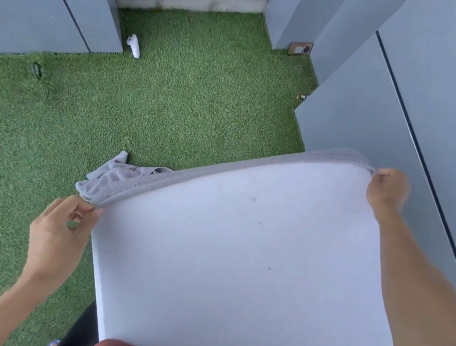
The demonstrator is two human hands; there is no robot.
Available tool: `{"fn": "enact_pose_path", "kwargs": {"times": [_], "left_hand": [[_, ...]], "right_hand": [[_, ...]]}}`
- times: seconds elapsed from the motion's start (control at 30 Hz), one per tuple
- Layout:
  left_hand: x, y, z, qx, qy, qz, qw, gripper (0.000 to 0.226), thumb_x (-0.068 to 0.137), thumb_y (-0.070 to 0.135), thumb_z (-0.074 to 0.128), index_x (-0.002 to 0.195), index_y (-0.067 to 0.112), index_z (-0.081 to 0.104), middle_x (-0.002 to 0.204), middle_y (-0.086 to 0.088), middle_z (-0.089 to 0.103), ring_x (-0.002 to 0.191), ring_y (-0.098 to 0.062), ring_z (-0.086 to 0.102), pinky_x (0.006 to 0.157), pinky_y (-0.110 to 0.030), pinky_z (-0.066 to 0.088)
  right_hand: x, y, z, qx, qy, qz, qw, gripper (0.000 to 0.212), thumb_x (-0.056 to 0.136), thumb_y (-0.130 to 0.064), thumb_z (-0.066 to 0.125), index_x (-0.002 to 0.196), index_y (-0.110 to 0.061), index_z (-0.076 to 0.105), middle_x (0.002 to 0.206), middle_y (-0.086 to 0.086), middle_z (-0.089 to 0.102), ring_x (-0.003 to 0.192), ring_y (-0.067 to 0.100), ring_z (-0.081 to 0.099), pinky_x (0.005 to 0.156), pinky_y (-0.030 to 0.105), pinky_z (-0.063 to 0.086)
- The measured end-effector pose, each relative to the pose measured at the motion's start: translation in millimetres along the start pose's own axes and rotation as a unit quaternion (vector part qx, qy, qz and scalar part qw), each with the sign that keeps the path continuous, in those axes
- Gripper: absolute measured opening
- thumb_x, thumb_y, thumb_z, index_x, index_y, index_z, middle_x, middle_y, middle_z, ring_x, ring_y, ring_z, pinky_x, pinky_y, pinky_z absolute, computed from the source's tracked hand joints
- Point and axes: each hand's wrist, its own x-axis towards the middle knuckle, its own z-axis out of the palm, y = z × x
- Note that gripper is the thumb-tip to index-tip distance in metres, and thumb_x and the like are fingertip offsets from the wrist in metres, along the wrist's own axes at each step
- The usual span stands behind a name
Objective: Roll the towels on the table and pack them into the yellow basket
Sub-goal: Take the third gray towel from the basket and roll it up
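Pinching the grey towel point(134, 184) at its corners, left hand point(59, 235) at eight o'clock and right hand point(387, 189) at two, it should be drawn taut and flat onto the white table point(235, 264).

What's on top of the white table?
Only a grey towel, lying along the far edge of the white table and spilling over it. The left hand and right hand pinch its ends. Whatever hangs behind the edge is hidden.
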Motion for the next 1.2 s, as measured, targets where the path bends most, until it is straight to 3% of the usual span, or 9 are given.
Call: {"fn": "enact_pose_path", "kwargs": {"times": [0.17, 0.43, 0.6, 0.77, 0.93, 1.1, 1.2], "left_hand": [[-42, -1, 7, -0.017, 0.01, 0.013, 1.0, 0.008, 0.088, 0.016, 0.064, 0.082, 0.011, 0.061, 0.086, -0.003, 0.062, 0.086, 0.003, 0.053, 0.069, 0.002, 0.038], [-125, -18, 19, -0.025, 0.025, 0.031, 0.999, 0.016, 0.087, 0.017, 0.064, 0.075, 0.016, 0.054, 0.081, -0.001, 0.063, 0.082, 0.006, 0.054, 0.064, -0.002, 0.039], [-187, -26, 25, -0.044, 0.02, 0.029, 0.998, 0.019, 0.087, 0.018, 0.066, 0.072, 0.018, 0.054, 0.079, 0.002, 0.066, 0.082, 0.001, 0.056, 0.065, -0.004, 0.039], [-261, -28, 36, -0.076, 0.045, 0.058, 0.994, 0.018, 0.084, 0.007, 0.067, 0.072, 0.011, 0.054, 0.076, -0.005, 0.061, 0.078, 0.0, 0.054, 0.066, 0.002, 0.039], [-337, -48, 50, -0.074, 0.046, 0.053, 0.995, 0.019, 0.084, 0.014, 0.069, 0.072, 0.018, 0.055, 0.076, 0.001, 0.062, 0.077, -0.003, 0.056, 0.067, -0.006, 0.039], [-403, -52, 60, -0.072, 0.049, 0.053, 0.995, 0.02, 0.083, 0.022, 0.068, 0.07, 0.024, 0.053, 0.073, 0.001, 0.06, 0.075, -0.003, 0.054, 0.067, -0.004, 0.036], [-437, -57, 64, -0.059, 0.055, 0.055, 0.995, 0.021, 0.082, 0.024, 0.068, 0.069, 0.027, 0.051, 0.071, 0.002, 0.059, 0.074, -0.002, 0.054, 0.068, -0.006, 0.035]], "right_hand": [[-28, 38, -13, 0.024, -0.005, 0.055, 0.998, 0.022, 0.091, -0.006, 0.046, 0.1, 0.003, 0.064, 0.105, 0.025, 0.065, 0.101, 0.039, 0.059, 0.083, 0.042, 0.048], [-69, 113, -30, 0.076, 0.007, 0.109, 0.991, 0.025, 0.093, -0.012, 0.047, 0.111, -0.007, 0.062, 0.116, 0.017, 0.063, 0.112, 0.035, 0.055, 0.089, 0.042, 0.046], [-94, 161, -41, 0.097, -0.004, 0.115, 0.989, 0.031, 0.088, -0.013, 0.048, 0.113, -0.011, 0.065, 0.115, 0.014, 0.066, 0.11, 0.035, 0.058, 0.086, 0.04, 0.048], [-139, 216, -65, 0.105, 0.013, 0.125, 0.987, 0.029, 0.089, -0.009, 0.046, 0.112, -0.01, 0.064, 0.115, 0.015, 0.065, 0.107, 0.034, 0.059, 0.081, 0.036, 0.045], [-184, 279, -92, 0.091, 0.011, 0.121, 0.988, 0.031, 0.088, -0.009, 0.043, 0.112, -0.011, 0.063, 0.115, 0.015, 0.065, 0.107, 0.034, 0.058, 0.081, 0.035, 0.044], [-213, 340, -104, 0.099, 0.01, 0.111, 0.989, 0.028, 0.085, -0.015, 0.046, 0.105, -0.011, 0.065, 0.093, 0.009, 0.065, 0.095, 0.034, 0.061, 0.077, 0.04, 0.044], [-227, 368, -112, 0.093, 0.002, 0.118, 0.989, 0.033, 0.084, -0.017, 0.045, 0.109, -0.013, 0.065, 0.103, 0.009, 0.068, 0.1, 0.034, 0.061, 0.084, 0.044, 0.048]]}}
